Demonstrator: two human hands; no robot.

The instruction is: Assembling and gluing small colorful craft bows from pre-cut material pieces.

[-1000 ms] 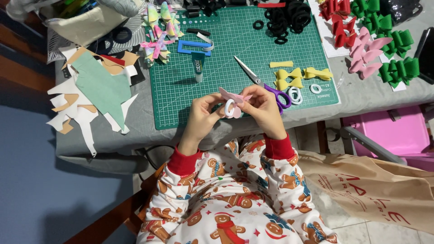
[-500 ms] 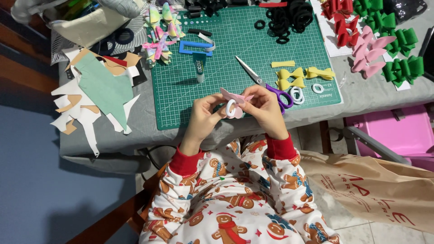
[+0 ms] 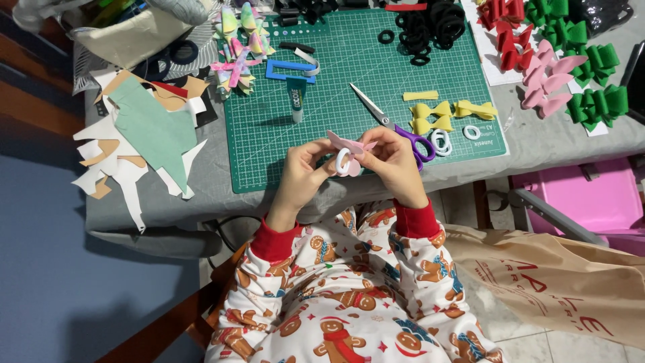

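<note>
Left hand and right hand: fingers closed together on pink foam bow with white ring, held between them; purple-handled scissors just beyond right hand; green cutting mat beneath.

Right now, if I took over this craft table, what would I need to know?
Left hand: pinches the pink bow and a white ring from the left side.
Right hand: pinches the same bow from the right.
Both are held just above the near edge of the green cutting mat.
Done, judging by the table: yellow bows on the mat, and pink bows, red and green ones lie to the right.
Left: this bow and ring are in hand, not yet set down. Spare white rings, purple-handled scissors and a glue tube wait on the mat.
</note>
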